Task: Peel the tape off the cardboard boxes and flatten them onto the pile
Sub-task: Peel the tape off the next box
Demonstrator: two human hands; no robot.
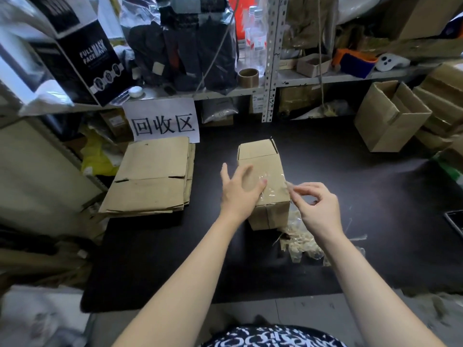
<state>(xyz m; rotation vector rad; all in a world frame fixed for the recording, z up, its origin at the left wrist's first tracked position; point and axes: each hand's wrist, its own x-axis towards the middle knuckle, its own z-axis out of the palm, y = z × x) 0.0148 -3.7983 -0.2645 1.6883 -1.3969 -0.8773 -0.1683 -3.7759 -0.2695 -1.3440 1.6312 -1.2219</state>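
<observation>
Head view: left hand (240,195) rests with fingers spread on the cardboard box (259,152), right hand (318,209) pinches its clear tape (272,187).

- Under my left fingers (244,175): the box (260,156), matt brown cardboard, dull and faintly rough.
- Pinched in my right fingertips (299,195): the tape (273,186), clear glossy plastic film, wrinkled.
- Left of my left fingers: the pile (150,176), the same matt cardboard.
- Below my right fingers: tape scraps (300,241), crinkled shiny film.
- Around them: the tabletop (363,196), matt black.
</observation>
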